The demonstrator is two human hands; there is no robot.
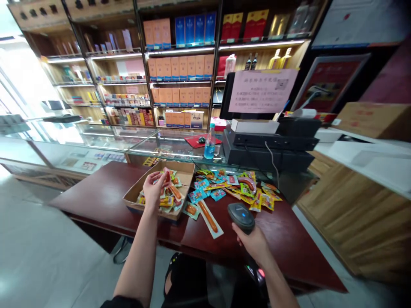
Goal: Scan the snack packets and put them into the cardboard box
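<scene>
While the shop counter lies strewn with snacks, a person works through them with a scanner.

Left hand: the left hand [154,188] is raised over the cardboard box [180,169], fingers pinched narrow around a small red sausage packet [166,178], lifted clear of the packets below.

Right hand: the right hand [253,241] is wrapped around the grip of a dark barcode scanner [241,216], its head showing a blue light and tilted toward the table.

Box: open, sitting on the dark red table [96,196], part-filled with orange and yellow packets.

Loose pile: a spread of blue, yellow and orange packets [237,186] lies just beside the box on its right; a long sausage in clear wrap [208,216] lies near the table's front edge, between box and scanner.

Behind: a water bottle [209,145] stands on the glass counter, next to a till terminal [269,145] with a paper notice taped on its screen.

Risk: the pinch on the held packet looks light, so it could slip back among the boxed ones and get mixed in. The long sausage sits close to the edge; a sweep of the scanner arm could likely knock it off.
</scene>
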